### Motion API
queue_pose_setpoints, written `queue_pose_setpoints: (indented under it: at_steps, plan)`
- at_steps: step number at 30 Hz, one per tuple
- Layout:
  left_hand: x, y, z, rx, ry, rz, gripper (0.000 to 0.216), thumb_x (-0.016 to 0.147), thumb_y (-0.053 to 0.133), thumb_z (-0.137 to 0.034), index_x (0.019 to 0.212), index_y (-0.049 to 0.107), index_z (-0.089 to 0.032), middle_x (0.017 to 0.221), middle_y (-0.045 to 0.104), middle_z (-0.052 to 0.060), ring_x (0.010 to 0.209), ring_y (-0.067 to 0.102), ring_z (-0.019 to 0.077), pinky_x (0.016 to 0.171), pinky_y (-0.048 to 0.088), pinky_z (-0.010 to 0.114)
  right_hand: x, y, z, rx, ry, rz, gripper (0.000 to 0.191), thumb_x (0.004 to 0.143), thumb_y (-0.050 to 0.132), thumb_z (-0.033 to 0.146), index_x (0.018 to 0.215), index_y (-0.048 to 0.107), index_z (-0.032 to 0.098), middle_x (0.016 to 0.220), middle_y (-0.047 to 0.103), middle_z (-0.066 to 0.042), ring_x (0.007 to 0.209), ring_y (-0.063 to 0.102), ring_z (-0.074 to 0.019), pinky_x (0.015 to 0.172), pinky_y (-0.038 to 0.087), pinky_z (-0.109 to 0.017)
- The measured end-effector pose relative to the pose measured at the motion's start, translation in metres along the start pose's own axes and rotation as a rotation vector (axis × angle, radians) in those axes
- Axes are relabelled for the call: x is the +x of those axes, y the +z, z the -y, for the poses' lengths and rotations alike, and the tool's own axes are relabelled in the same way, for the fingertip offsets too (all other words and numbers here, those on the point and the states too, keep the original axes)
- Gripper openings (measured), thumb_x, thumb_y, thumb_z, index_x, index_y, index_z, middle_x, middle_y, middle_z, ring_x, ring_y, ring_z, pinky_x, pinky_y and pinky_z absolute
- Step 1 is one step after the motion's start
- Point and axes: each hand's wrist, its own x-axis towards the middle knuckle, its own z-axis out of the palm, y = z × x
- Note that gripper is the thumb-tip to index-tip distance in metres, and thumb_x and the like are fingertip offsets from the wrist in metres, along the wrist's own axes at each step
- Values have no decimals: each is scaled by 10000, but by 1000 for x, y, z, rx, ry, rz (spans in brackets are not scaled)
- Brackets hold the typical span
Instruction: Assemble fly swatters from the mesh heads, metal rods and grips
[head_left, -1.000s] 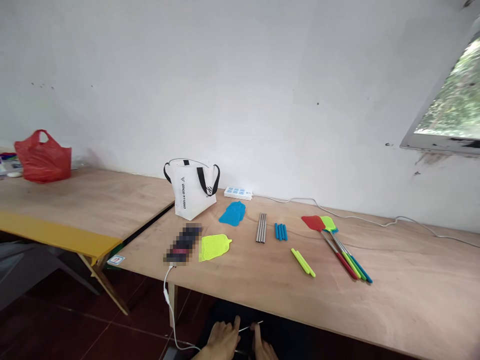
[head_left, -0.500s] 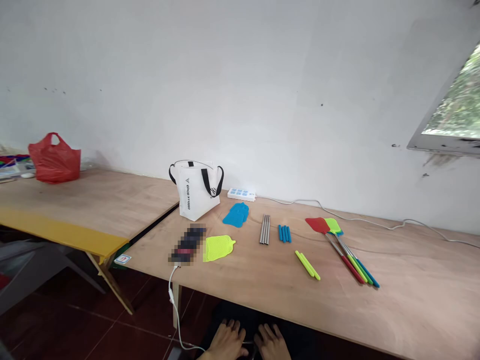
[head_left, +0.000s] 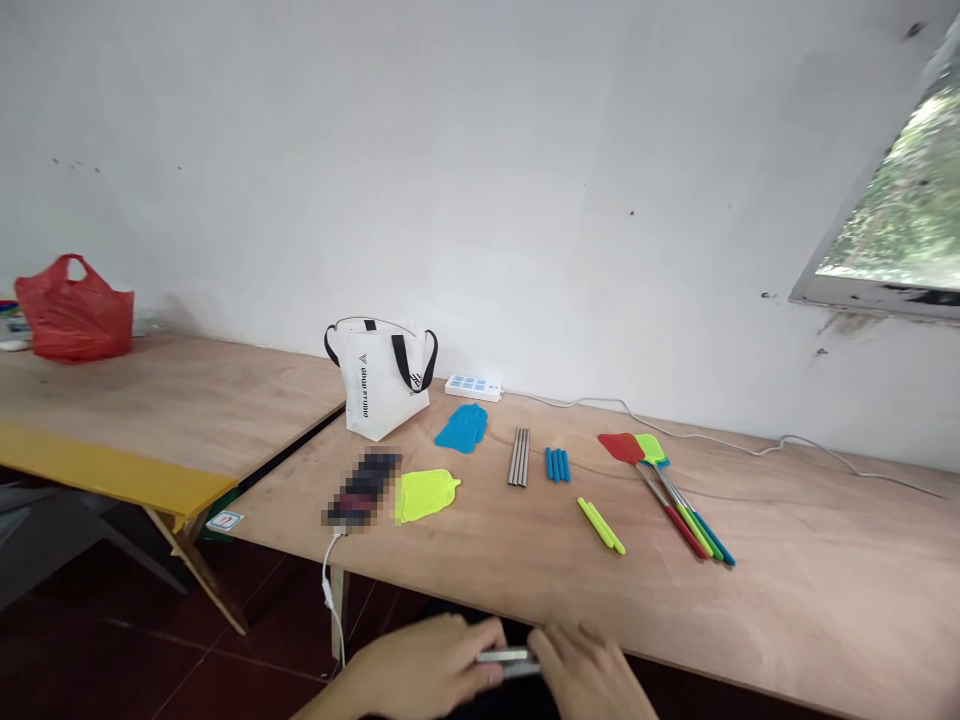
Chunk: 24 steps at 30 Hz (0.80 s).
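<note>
Below the table's front edge, my left hand [head_left: 442,660] is closed around one end of a short silvery bar [head_left: 504,656]. My right hand [head_left: 589,672] curls over the bar's other end, its fingers partly hidden and blurred. What the bar belongs to cannot be made out. Beyond the hands lie two lime-green tubes [head_left: 601,526], several blue tubes [head_left: 557,465] and several metal tubes [head_left: 519,458]. A lime-green fly swatter head [head_left: 427,495] and blue swatter heads [head_left: 462,428] rest further left. Fly swatters [head_left: 679,500] with red, green and blue handles lie together on the right.
A white bag [head_left: 382,385] with black straps stands at the back, beside a power strip [head_left: 472,387]. A pixelated dark device [head_left: 366,488] with a white cable [head_left: 328,590] lies near the left end. A red plastic bag [head_left: 75,312] sits on another table.
Both hands have risen and moved forward toward the table edge, and the silvery bar now shows more clearly between them. The view has turned slightly right.
</note>
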Motion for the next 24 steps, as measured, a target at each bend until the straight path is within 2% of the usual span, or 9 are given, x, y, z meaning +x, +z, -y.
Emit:
queue_pose_setpoints:
  at_steps: [2,4,7,10,13,15,19,24]
  plan:
    - [22,-24,-2,-10,37,-169,246,1024,446,-421,1041,629,-258,983,702,-14,863,634,166,711,409,235,31,-26,-25,6,98,41,285,821,488,19,973,553,251,898,694,-1,798,646,-194,726,396,-302]
    - [51,-40,7,-3,26,-302,275,1027,454,-435,1011,654,-248,958,706,-13,854,635,169,718,407,246,59,-30,-50,-30,152,30,283,873,445,5,987,558,238,895,681,-10,812,645,-202,721,392,-308]
    - [92,-45,32,103,-21,-499,245,1007,518,-391,977,680,-210,984,702,24,941,641,206,841,436,299,87,-8,-75,-31,249,40,213,948,443,55,967,566,228,923,676,-21,847,649,-204,720,407,-301]
    - [115,-31,59,217,-37,-626,195,1011,517,-346,1034,667,-223,1066,668,32,1042,628,228,1002,415,395,96,18,-83,-57,292,6,114,1012,481,214,987,592,225,968,671,-42,904,651,-228,788,446,-335]
    - [118,-15,76,239,-19,-715,212,1018,499,-327,1192,596,-252,1189,627,39,1139,596,229,1079,389,436,91,26,-83,-57,318,-59,176,1028,484,326,1101,620,242,1073,668,-62,1005,642,-251,902,465,-407]
    - [112,-10,81,221,-24,-744,232,1020,491,-314,1236,560,-262,1222,613,39,1165,582,225,1078,401,429,81,25,-83,1,340,-89,248,1034,463,348,1222,604,266,1173,660,-65,1082,629,-247,971,461,-428]
    - [101,-9,82,177,-18,-752,193,1031,445,-277,1168,580,-260,1169,628,26,1136,583,210,1038,437,394,57,21,-86,122,426,-114,365,1035,417,365,1371,546,304,1316,630,-49,1224,583,-239,1052,457,-422]
    - [98,-11,80,151,6,-737,258,1036,400,-239,1189,606,-255,1176,627,31,1133,564,201,1116,391,411,43,17,-85,221,476,-138,398,1013,376,288,1378,533,284,1361,610,-55,1294,549,-225,1090,453,-415]
